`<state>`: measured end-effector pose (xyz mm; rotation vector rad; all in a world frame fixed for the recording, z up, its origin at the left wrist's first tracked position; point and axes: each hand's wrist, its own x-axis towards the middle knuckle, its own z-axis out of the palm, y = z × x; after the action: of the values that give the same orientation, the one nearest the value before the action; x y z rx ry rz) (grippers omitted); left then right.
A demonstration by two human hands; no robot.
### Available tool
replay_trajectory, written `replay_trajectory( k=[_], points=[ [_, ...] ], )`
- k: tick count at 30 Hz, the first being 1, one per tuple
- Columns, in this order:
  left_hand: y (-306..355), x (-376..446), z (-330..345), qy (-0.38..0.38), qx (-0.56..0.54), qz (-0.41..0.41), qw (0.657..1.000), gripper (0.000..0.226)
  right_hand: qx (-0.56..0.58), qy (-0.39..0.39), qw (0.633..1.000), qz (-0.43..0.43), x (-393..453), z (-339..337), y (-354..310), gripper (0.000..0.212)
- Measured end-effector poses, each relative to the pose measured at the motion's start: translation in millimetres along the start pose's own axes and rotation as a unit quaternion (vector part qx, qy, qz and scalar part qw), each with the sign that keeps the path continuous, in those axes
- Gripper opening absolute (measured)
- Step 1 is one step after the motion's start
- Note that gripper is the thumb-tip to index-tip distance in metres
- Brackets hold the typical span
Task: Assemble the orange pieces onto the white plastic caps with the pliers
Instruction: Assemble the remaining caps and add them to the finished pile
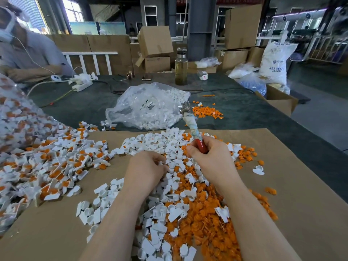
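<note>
Nearest the camera, a loose heap of small orange plastic pieces [205, 219] lies mixed with unassembled white plastic caps [162, 215] on a brown cardboard sheet [301, 194] that covers the near part of the table. Both forearms reach across this heap.

The left hand [148, 167] rests knuckles-up in the white caps with its fingers curled down into them; it seems to be picking one out, but whether it already pinches a cap I cannot tell, since the fingertips are buried.

The right hand [209, 153] is clamped round the red grips of the pliers [192, 127], whose tape-wrapped handles and metal head point up and away, clear of the parts. No piece is visibly between their jaws.

To the left, a wide spread of finished caps with orange inserts [52, 166] covers the cardboard, and a clear bag of more finished ones [17, 119] stands at the left edge. So a good share looks done.

Much remains, judging by the supply: the big mixed heap under the hands, and farther off on the dark table cloth [84, 102], a clear plastic bag full of white caps [148, 108] and a small scatter of orange pieces [207, 111]. Beyond stand a tall glass bottle [181, 66] and cardboard boxes [156, 48].
</note>
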<state>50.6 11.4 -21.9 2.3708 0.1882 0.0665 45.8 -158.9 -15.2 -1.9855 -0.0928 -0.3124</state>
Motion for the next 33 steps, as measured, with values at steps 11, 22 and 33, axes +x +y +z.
replay_trajectory(
  k=[11, 22, 33],
  points=[
    [8, -6, -11, -0.013, -0.354, -0.063, 0.933, 0.022, -0.008, -0.010, 1.000, -0.028, 2, 0, 3, 0.017],
    [27, -12, -5, 0.021, -0.438, -0.037, 0.898, 0.017, -0.033, 0.032, 0.998, -0.044, 0, 3, -1, 0.008],
    [30, -14, -3, -0.007, -0.516, -0.060, 0.854, 0.018, -0.034, 0.043, 0.997, -0.056, -1, 1, -2, 0.011]
  ],
)
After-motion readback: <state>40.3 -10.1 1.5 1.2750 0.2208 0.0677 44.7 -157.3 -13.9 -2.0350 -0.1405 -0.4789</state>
